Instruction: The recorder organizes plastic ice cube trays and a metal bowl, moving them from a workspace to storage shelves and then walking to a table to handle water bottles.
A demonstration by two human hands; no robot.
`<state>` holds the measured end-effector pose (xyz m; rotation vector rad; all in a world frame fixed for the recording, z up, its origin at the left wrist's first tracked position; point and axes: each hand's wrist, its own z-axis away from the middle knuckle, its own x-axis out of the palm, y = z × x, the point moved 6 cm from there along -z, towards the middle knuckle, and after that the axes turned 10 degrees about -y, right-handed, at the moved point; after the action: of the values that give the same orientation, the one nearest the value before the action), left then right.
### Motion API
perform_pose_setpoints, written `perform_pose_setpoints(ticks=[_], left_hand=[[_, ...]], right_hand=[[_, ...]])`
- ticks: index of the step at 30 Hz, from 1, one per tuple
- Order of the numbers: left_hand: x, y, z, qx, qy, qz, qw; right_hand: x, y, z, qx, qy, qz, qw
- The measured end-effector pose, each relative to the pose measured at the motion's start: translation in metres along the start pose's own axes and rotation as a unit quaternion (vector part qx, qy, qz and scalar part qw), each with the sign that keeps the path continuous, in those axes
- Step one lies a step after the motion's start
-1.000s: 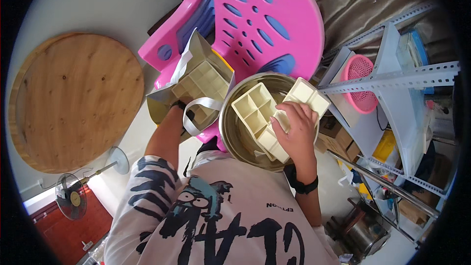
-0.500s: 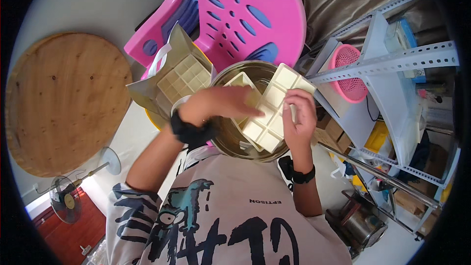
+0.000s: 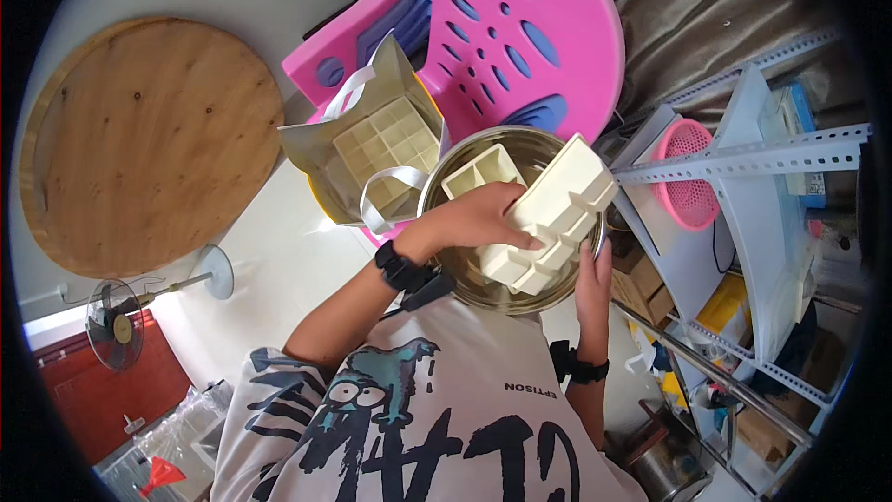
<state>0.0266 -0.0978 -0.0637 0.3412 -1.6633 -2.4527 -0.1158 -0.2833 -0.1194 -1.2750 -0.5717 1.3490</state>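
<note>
My left hand (image 3: pixel 478 221) is closed on a cream ice cube tray (image 3: pixel 560 202), thumb on the near side. The tray is tilted over a round steel basin (image 3: pixel 457 286), its moulded compartment shapes facing down and right. My right hand (image 3: pixel 592 284) is closed at the basin's right rim, thumb and fingers on either side, close under the tray. A second cream ice cube tray (image 3: pixel 485 170) leans inside the basin, partly behind my left hand. Left of the basin, an open bag (image 3: pixel 307 156) with white handles holds another cream divided tray (image 3: pixel 388 141).
A pink plastic chair (image 3: pixel 585 28) stands beyond the basin. To the left are a round wooden board (image 3: pixel 149 149) and a fan (image 3: pixel 116 325). A metal shelf rack (image 3: pixel 743 156) with a pink mesh basket (image 3: pixel 686 175) rises on the right. A steel pot (image 3: pixel 671 474) sits at the lower right.
The tray has been tipped over, from compartments facing up to turned on its side. My left hand has taken hold of it. My right hand has moved from the tray down to the basin's rim.
</note>
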Motion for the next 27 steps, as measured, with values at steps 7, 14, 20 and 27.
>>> perform_pose_setpoints(ticks=[7, 14, 20, 27], left_hand=[[-0.036, 0.002, 0.1, 0.053, 0.156, 0.252, 0.954], [-0.136, -0.032, 0.213, 0.082, 0.454, 0.202, 0.864], [-0.153, -0.009, 0.324, 0.072, 0.596, 0.071, 0.797], [-0.105, 0.036, 0.259, -0.04, 0.464, -0.179, 0.867]], right_hand=[[-0.006, 0.005, -0.008, 0.05, -0.059, 0.038, 0.996], [-0.008, -0.015, -0.021, -0.035, -0.081, 0.079, 0.993], [-0.008, -0.014, -0.027, -0.009, -0.077, 0.092, 0.993], [-0.006, -0.019, -0.035, -0.038, -0.083, 0.086, 0.992]])
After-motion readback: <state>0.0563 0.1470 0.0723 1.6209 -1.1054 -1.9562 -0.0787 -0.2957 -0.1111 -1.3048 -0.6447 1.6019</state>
